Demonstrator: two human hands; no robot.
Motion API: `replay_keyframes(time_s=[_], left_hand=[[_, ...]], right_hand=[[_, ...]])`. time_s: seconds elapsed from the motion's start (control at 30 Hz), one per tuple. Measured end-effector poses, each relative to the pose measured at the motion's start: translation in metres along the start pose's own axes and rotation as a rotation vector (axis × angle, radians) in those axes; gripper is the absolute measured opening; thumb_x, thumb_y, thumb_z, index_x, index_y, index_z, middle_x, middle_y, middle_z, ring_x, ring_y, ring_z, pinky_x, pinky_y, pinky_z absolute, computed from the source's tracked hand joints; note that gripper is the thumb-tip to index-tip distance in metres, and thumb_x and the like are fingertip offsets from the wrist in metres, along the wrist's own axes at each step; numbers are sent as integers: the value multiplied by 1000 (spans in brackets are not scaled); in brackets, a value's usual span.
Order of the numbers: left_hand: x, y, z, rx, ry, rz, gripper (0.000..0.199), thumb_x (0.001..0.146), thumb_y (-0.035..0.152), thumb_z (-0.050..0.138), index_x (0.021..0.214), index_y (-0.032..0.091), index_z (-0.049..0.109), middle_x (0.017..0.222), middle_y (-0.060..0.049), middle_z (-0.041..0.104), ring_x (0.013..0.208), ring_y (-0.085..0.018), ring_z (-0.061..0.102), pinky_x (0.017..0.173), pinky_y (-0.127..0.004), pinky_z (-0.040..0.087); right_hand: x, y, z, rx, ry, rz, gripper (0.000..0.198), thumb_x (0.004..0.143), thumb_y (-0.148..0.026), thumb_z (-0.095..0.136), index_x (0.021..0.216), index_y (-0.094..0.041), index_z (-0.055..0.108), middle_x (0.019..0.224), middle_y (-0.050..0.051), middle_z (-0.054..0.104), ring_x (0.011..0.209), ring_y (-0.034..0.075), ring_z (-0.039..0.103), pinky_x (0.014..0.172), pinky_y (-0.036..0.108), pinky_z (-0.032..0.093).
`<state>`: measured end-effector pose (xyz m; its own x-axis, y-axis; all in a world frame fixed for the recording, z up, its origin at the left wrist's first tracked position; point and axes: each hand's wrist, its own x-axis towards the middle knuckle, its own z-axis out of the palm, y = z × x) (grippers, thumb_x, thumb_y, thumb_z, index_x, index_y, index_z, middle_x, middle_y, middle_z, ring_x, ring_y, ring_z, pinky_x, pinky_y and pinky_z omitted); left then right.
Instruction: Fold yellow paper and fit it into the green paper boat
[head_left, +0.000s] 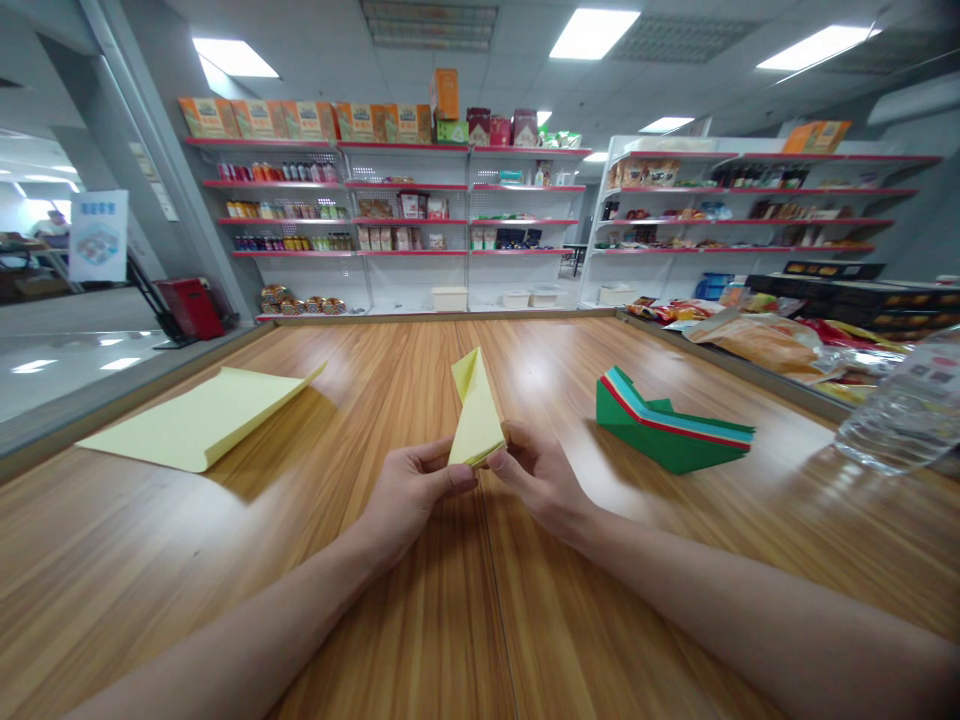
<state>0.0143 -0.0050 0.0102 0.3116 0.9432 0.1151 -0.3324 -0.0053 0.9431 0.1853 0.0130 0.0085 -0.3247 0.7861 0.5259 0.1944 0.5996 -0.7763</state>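
A folded piece of yellow paper (478, 415) is held up over the middle of the table, its pointed end upward and away from me. My left hand (420, 485) pinches its lower left corner between thumb and fingers. At the lower right corner, my right hand (541, 470) grips it the same way, the fingers partly hidden behind the paper. To the left lies a yellow sheet (202, 415) with its right edge curled up. On the right rests a folded green paper boat (671, 430) with blue, white and red stripes along its upper edge.
The wooden table (480, 620) has a raised rim. A clear plastic bottle (904, 410) stands at the right, near several snack packets (780, 345) and dark boxes (862, 300). Stocked shelves (405, 220) line the back. A red box (191, 308) and a sign (99, 238) are at left.
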Motion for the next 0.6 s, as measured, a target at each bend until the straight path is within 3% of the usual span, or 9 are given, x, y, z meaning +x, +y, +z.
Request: replay_keyframes(time_s=[0.17,0.33,0.47,0.53,0.6], left_hand=[[1,1,1,14,50,24,34,70,18,72,102,12,68,101,-12,69,97,-24,61,87,-34,48],[1,0,2,4,88,11,29,71,21,72,98,11,69,98,-12,69,92,-22,63,85,-33,49],[1,0,3,2,130,-5,29,70,23,72,96,9,69,96,-13,69,86,-21,64,81,-33,51],[1,0,3,17,147,-9,30,70,24,72,96,9,69,94,-13,70,85,-21,64,78,-32,52],[2,0,3,27,163,-1,32,70,25,73,97,9,68,93,-13,70,86,-21,64,76,-31,52]], right_hand=[[1,-3,-1,-100,24,-51,26,86,-35,53,68,-16,51,67,0,47,61,11,46,54,24,37],[1,-7,-1,-174,94,-92,24,82,-30,57,65,-15,52,93,7,50,72,12,52,58,25,41],[0,-8,2,-177,171,-80,28,80,-33,60,61,-15,49,95,8,48,74,13,53,57,25,43],[0,-7,4,-118,197,-35,24,79,-35,61,69,-15,51,92,7,50,75,14,54,58,25,44],[0,-5,6,-9,228,63,28,76,-39,64,89,-17,51,90,5,52,73,14,56,56,24,46]])
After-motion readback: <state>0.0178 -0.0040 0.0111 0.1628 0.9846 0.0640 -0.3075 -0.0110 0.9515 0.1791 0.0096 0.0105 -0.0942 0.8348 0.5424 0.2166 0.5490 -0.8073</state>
